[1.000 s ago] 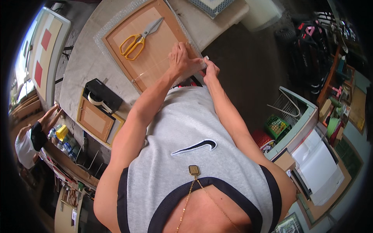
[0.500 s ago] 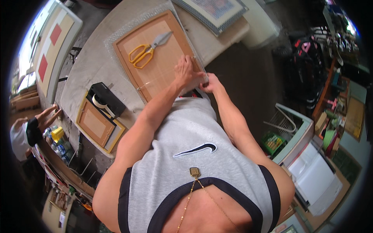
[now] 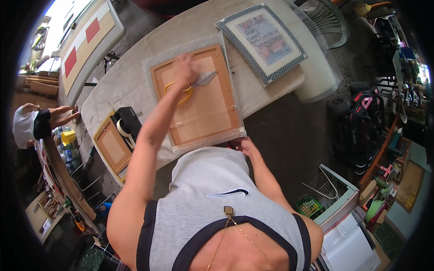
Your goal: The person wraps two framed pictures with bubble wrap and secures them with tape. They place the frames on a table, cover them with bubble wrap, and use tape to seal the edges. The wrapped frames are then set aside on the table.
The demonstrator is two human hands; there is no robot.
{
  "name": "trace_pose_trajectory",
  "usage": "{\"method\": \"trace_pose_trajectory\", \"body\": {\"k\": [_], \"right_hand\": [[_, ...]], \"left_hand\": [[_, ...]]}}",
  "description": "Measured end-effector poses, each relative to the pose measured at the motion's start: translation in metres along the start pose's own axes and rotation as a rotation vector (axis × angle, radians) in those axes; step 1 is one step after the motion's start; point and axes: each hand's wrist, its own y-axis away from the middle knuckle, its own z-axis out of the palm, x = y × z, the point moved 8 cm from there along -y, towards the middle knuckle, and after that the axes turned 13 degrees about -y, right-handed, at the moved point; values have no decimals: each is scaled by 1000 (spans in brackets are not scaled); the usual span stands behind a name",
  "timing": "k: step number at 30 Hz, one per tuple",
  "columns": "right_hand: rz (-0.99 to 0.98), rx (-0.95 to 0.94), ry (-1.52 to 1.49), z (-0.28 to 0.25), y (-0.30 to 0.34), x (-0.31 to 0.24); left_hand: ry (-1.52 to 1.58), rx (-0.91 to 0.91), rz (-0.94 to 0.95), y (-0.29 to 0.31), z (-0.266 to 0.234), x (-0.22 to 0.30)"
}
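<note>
A wooden picture frame (image 3: 203, 113) lies back side up on a sheet of bubble wrap (image 3: 228, 49), with clear wrap folded over its near end. Yellow-handled scissors (image 3: 205, 79) rest on its backing board. Over their handles is my left hand (image 3: 185, 70), smeared by motion, so its fingers cannot be read. My right hand (image 3: 245, 146) is low beside the frame's near right corner, fingers curled in shadow; what they hold is hidden.
A black tape dispenser (image 3: 130, 122) and a smaller frame (image 3: 113, 147) sit at the table's (image 3: 106, 92) left. A bubble-wrapped picture (image 3: 266, 43) lies at the far right, near a bubble wrap roll (image 3: 318, 81). Another person (image 3: 38, 122) is off to the left.
My left hand has left the near right corner and moved up and left to the scissors. The right hand has dropped slightly beside that corner. My view has shifted, showing more of the table.
</note>
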Motion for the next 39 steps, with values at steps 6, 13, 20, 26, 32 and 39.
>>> {"method": "trace_pose_trajectory", "body": {"k": [6, 13, 20, 26, 32, 39], "right_hand": [[-193, -241, 471, 58, 3, 3], [-1, -152, 351, 70, 35, -4], [-424, -92, -60, 78, 46, -83], [-519, -202, -9, 93, 23, -199], [-857, -61, 468, 140, -3, -361], [-963, -177, 1348, 313, -32, -437]], "left_hand": [[-168, -320, -66, -72, 50, -117], [61, -379, 38, -69, 56, -117], [134, -327, -41, -54, 11, -166], [69, -223, -269, -1, -66, -211], [401, -253, -720, 148, -115, -184], [622, -158, -1176, 302, -115, -45]]}}
